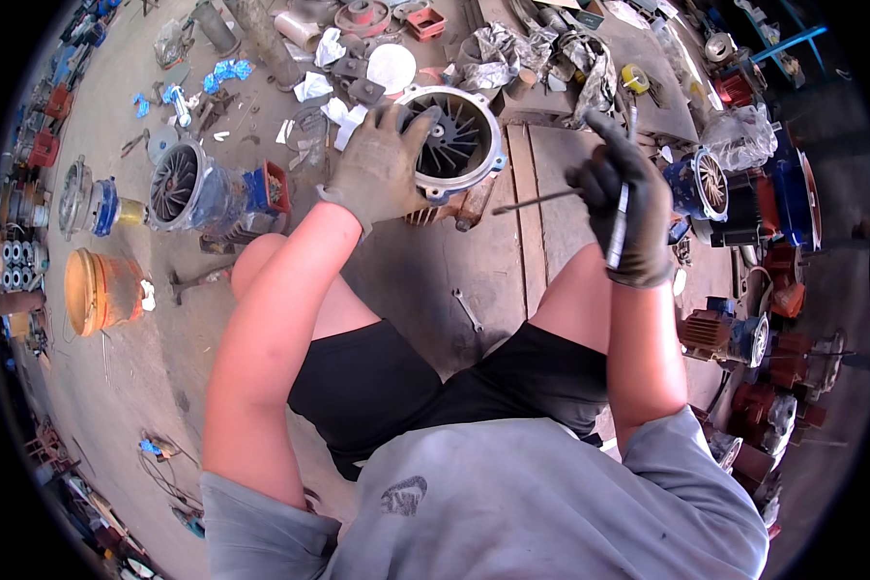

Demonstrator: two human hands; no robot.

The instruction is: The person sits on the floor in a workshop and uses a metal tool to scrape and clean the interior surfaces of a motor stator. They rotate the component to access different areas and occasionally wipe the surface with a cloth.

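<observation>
Nearest the camera, a small steel open-ended spanner (pixel 467 309) is seen lying unused on the grey concrete floor (pixel 406 280) between the knees, just short of the round grey metal motor housing with radial inner fins (pixel 459 135). The housing is stood on edge with its open face turned up toward the camera; no end cover is fitted over that face, so the work on it is judged partly advanced, with the inside exposed and closing left to do. The left hand (pixel 377 164), in a worn grey-brown glove, is laid over the housing's left rim with fingers curled on it, steadying it. To the right of the housing, the right hand (pixel 623 208), in a dark glove, is closed around a thin dark metal rod (pixel 536 201) whose tip is pointed toward the housing but is apart from it; a second slim pen-like tool (pixel 617 227) appears to be held in the same fist, though this is hard to tell. Left of the housing, a second finned motor wrapped in clear plastic (pixel 208 193) lies on the floor untouched
</observation>
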